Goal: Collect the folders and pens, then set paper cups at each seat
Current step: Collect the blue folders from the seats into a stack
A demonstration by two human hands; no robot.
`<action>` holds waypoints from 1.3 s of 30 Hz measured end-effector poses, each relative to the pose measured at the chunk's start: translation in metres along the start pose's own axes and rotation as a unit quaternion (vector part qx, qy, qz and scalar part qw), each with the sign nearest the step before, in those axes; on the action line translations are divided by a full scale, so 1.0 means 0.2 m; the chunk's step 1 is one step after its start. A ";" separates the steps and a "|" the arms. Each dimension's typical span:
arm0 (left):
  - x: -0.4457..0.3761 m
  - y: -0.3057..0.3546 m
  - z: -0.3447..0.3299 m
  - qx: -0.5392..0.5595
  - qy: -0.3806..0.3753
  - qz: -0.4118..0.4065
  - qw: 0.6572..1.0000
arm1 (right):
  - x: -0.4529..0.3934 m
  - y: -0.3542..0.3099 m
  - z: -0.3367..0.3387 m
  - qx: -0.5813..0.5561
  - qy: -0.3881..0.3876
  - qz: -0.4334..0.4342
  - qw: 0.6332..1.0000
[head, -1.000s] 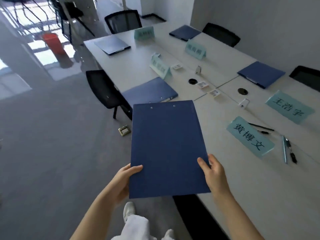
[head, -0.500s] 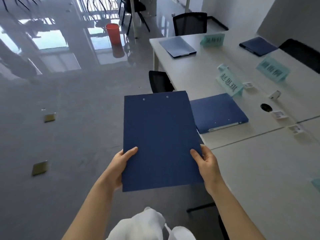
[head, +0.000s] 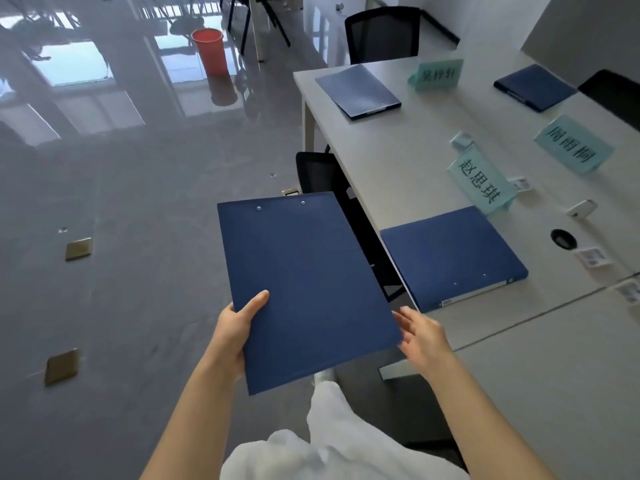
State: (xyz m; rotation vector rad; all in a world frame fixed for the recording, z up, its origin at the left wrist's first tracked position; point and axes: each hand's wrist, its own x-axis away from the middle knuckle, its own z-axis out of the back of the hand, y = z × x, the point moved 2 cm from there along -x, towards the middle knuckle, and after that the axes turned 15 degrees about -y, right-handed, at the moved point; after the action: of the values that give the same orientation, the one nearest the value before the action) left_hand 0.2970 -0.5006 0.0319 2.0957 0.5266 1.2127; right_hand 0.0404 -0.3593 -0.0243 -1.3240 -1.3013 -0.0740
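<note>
I carry a dark blue folder (head: 304, 289) flat in front of me, beside the white table (head: 398, 168). My left hand (head: 235, 327) grips its lower left edge, thumb on the cover. At the lower right corner my right hand (head: 420, 337) has straight, spread fingers that only touch the edge. A second blue folder (head: 450, 261) lies on the table's near edge just right of the held one. A third folder (head: 356, 90) lies at the table's far end, and another folder (head: 535, 86) on the far side. No pens or cups are in view.
Teal name cards (head: 481, 181) stand along the table's middle, with small white tags and a round cable hole (head: 562, 239). A black chair (head: 322, 174) is tucked under the near edge, another (head: 381, 32) at the far end. A red bucket (head: 207, 51) and brass plates are on the floor.
The view has moved along the table toward the far end, bringing the second folder closer. My right hand has loosened from gripping the held folder's edge to straight fingers at its corner.
</note>
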 end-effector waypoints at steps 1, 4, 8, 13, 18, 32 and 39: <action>-0.05 0.05 -0.02 0.002 -0.001 -0.003 1.000 | -0.07 -0.03 0.04 -0.089 0.008 -0.031 0.995; -0.23 0.20 -0.09 -0.005 -0.001 -0.001 1.000 | -0.27 -0.11 0.18 -0.242 0.052 -0.094 0.964; -0.41 0.34 -0.16 -0.026 -0.001 0.002 1.000 | -0.40 -0.20 0.24 -0.342 0.104 -0.116 0.927; -0.60 0.41 -0.20 -0.052 -0.001 0.031 0.998 | -0.53 -0.22 0.25 -0.394 0.164 -0.126 0.895; -0.76 0.52 -0.17 -0.081 -0.014 0.049 0.995 | -0.61 -0.26 0.22 -0.384 0.180 -0.128 0.896; -0.96 0.77 0.02 -0.092 -0.080 0.061 0.991 | -0.47 -0.44 -0.15 -0.500 0.052 0.155 0.850; -0.98 0.88 0.21 -0.095 -0.082 0.047 0.991 | -0.44 -0.45 -0.46 -0.417 -0.073 0.146 0.894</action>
State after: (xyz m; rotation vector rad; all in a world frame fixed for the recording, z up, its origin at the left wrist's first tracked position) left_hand 0.2405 -0.7623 0.0220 2.0514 0.2310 1.0849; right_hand 0.0056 -0.5096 -0.0028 -2.2868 -1.2134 -0.3617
